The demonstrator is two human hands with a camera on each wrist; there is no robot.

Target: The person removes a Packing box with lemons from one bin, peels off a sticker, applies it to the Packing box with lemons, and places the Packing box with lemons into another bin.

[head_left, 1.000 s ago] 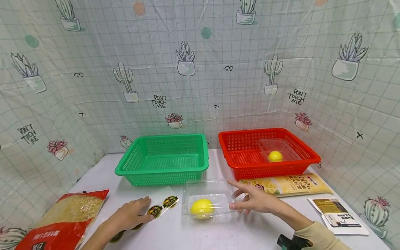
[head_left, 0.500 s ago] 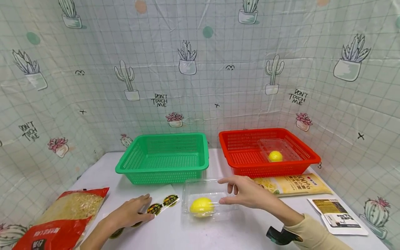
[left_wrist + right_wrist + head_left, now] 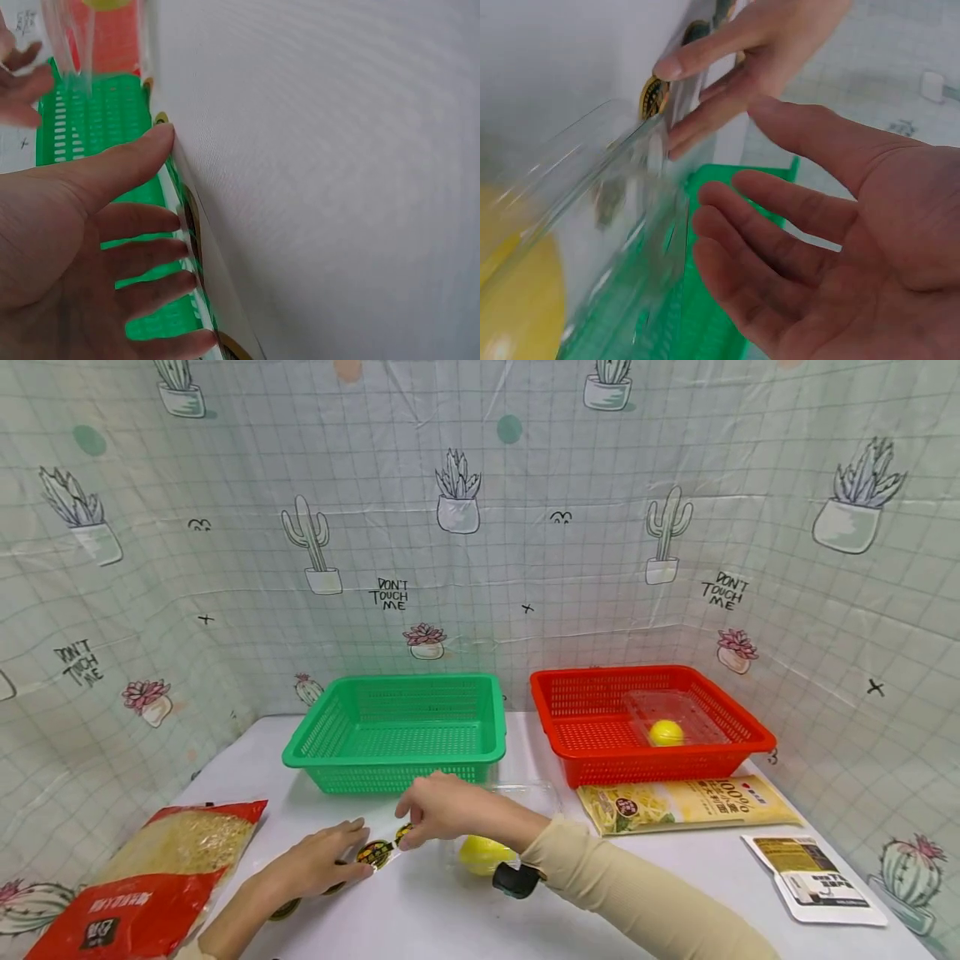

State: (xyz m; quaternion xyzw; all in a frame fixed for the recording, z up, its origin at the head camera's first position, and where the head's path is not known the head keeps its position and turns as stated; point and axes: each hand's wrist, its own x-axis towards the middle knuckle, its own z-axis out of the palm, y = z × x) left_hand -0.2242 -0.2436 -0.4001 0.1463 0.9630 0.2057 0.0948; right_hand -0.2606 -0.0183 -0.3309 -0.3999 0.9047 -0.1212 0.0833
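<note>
A strip of clear film with round black-and-gold stickers [image 3: 374,854] lies on the white table. My left hand [image 3: 318,862] rests on the strip, its fingers spread along one edge and the thumb on the near side. My right hand [image 3: 442,808] hovers over the strip's right end; in the right wrist view its fingers are loosely bent with nothing between them. Behind the right wrist, partly hidden, is a clear plastic clamshell box [image 3: 542,795] with a yellow lemon [image 3: 480,855] inside. The right wrist view shows the box [image 3: 622,202] close beside the right hand.
At the back stand a green basket [image 3: 397,772] and a red basket [image 3: 622,770]; the red one holds another clear box with a yellow fruit [image 3: 666,732]. A yellow pasta packet [image 3: 690,804] and a white pouch [image 3: 816,881] lie right, a red food bag [image 3: 153,881] left.
My right hand has moved left from the clamshell box's right side, across the box, to the sticker strip. The left hand has stayed on the strip.
</note>
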